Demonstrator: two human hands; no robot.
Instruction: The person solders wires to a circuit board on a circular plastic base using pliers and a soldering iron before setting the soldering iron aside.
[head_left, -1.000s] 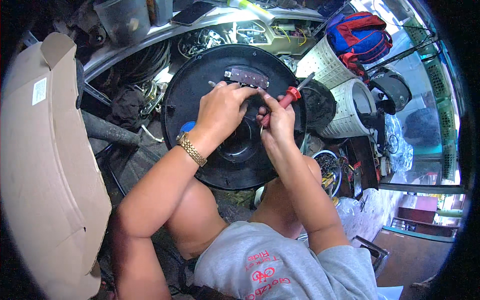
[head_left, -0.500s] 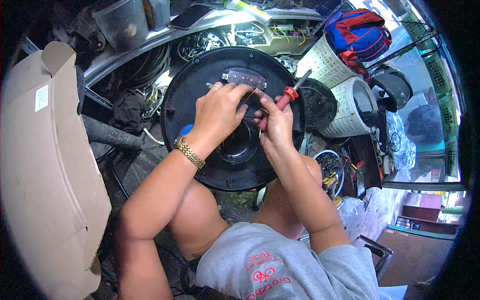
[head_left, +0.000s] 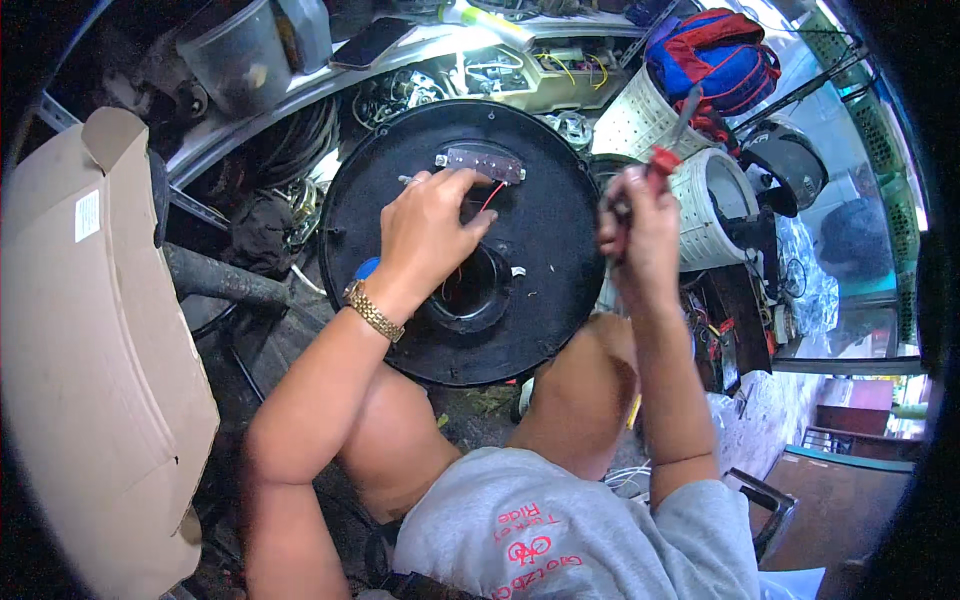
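Head view, looking down past a grey shirt with red print [head_left: 560, 540] and two bare knees: the large round black metal disc [head_left: 555, 290] stands between the knees, tilted up toward the person, with a deep round hub [head_left: 470, 295] at its middle. The left hand [head_left: 430, 235], a gold link bracelet [head_left: 373, 312] on its wrist, lies on the disc's face just above the hub, fingers bent and loosely spread, the fingertips touching near a thin red wire [head_left: 488, 198] that runs up to a small grey terminal strip [head_left: 480, 163] fixed near the disc's upper rim. The right hand [head_left: 635, 225] is lifted clear of the disc at its right edge, closed in a fist around a red-handled screwdriver [head_left: 668, 140] whose dark shaft points up and away. A big tan cardboard box [head_left: 90, 360] fills the left side. Beyond the disc lie tangled cables [head_left: 295, 150], a grey plastic bucket [head_left: 230, 60], two white perforated drums [head_left: 690, 170] and a red and blue backpack [head_left: 715, 60].
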